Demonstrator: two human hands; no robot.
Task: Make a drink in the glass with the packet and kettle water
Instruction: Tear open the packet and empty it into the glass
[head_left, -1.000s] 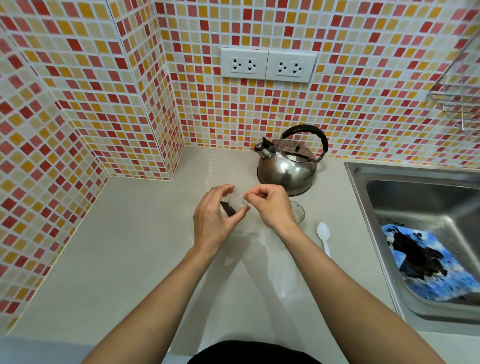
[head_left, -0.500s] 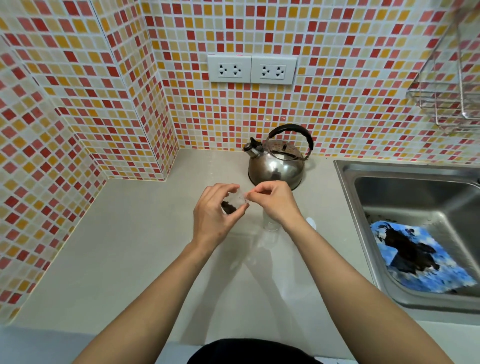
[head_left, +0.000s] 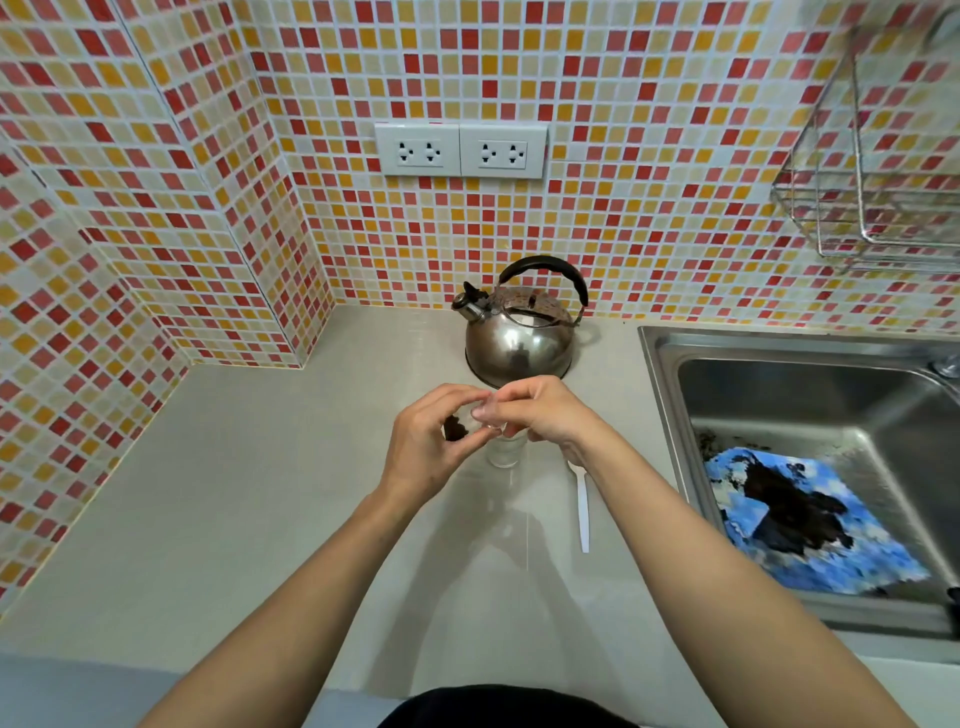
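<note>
A small clear packet (head_left: 461, 426) with dark brown powder is pinched between both hands over the counter. My left hand (head_left: 423, 447) grips its lower part, where the powder shows. My right hand (head_left: 545, 410) pinches its upper edge. Directly beneath the hands stands a clear glass (head_left: 503, 451), mostly hidden by my fingers. The steel kettle (head_left: 519, 338) with a black handle sits just behind, near the tiled wall.
A white plastic spoon (head_left: 583, 506) lies on the counter to the right of the glass. The steel sink (head_left: 670, 395) at right holds a blue cloth (head_left: 800, 525) with dark stains. A wire rack (head_left: 872, 208) hangs on the wall above. Two sockets (head_left: 461, 150) are above the kettle.
The view has tilted upward, so kettle and hands sit lower in frame. Both hands still hold the packet, now shifted a little right over the glass.
</note>
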